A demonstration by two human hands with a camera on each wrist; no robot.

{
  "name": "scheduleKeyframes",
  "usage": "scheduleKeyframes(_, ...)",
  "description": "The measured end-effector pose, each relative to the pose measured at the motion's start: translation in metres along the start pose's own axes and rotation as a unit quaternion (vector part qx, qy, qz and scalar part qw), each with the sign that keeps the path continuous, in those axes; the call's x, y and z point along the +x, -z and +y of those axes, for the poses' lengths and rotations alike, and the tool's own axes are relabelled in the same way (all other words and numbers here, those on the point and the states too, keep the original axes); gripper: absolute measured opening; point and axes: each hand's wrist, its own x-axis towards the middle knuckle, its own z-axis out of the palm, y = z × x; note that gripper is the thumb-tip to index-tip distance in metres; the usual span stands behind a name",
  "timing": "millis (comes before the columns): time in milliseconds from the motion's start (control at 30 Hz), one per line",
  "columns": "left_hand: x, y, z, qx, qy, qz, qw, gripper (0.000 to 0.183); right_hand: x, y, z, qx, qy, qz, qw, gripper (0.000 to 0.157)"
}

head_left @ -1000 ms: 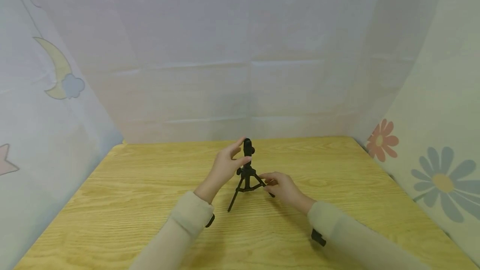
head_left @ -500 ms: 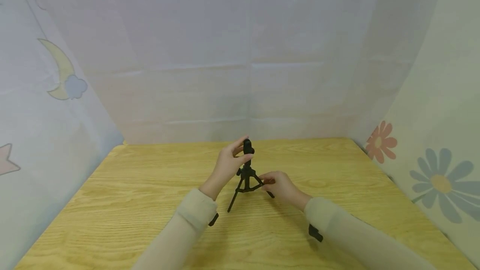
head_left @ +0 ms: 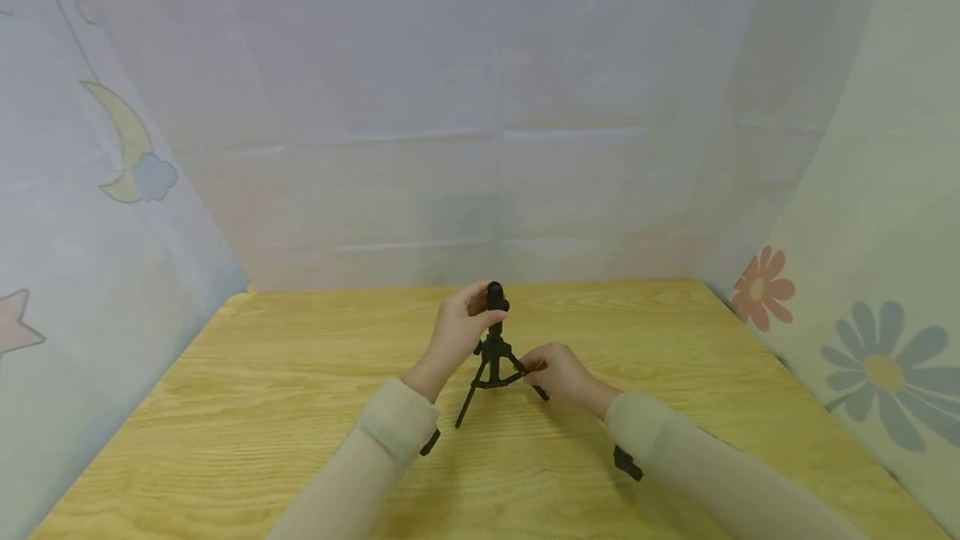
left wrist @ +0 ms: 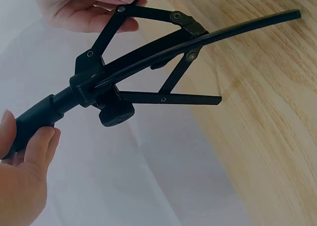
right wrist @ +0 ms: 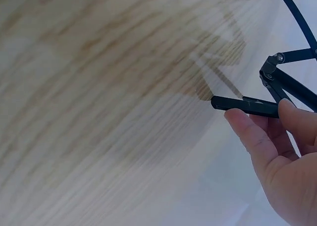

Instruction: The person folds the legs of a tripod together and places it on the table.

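Note:
A small black tripod [head_left: 495,347] stands upright at the middle of the table, its legs spread and joined by hinged braces. Around its upper column [left wrist: 34,122] my left hand [head_left: 454,330] curls its fingers and thumb. My right hand [head_left: 566,377] pinches the right-hand leg [right wrist: 245,106] between thumb and fingers, partway up from the foot. A ridged knob [left wrist: 117,115] sits on the side of the tripod's collar in the left wrist view. The left fingers behind the column are partly hidden.
The wood-grain table [head_left: 247,423] is enclosed by pale hanging sheets, one at the back [head_left: 390,107] and one on each side. Black wrist devices show beneath both cuffs, including the one at the right [head_left: 627,463].
My left index finger has come down from the tripod's top and bent behind the column. The right fingers have drawn in on the leg. The tripod stays about where it was.

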Motion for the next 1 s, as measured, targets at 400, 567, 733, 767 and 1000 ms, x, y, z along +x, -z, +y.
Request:
scheduleKeyframes(400,0.0036,0.0022,-0.0065,-0.021,0.0,0.005,0.9998,0.037,0.0036,-0.0055,0.0011,-0.007,0.041,0.007,0.999,0.012)
scheduleKeyframes(567,0.0034,0.0039,-0.0058,-0.036,0.007,-0.003,0.9993,0.037,0.0038,-0.0085,0.0012,0.001,0.042,0.011,0.999,0.011)
scheduleKeyframes(733,0.0047,0.0036,-0.0056,-0.038,0.001,-0.008,0.9992,0.039,0.0034,-0.0088,-0.0011,0.017,0.032,0.019,0.999,0.011)
scheduleKeyframes(767,0.0051,0.0035,-0.0057,-0.039,0.0,-0.008,0.9992,0.038,0.0035,-0.0087,-0.0018,0.018,0.029,0.021,0.999,0.011)
scheduleKeyframes(1000,0.0046,0.0039,-0.0071,-0.039,-0.007,-0.01,0.9992,0.036,0.0046,-0.0087,-0.0041,0.013,0.017,0.024,0.999,0.011)
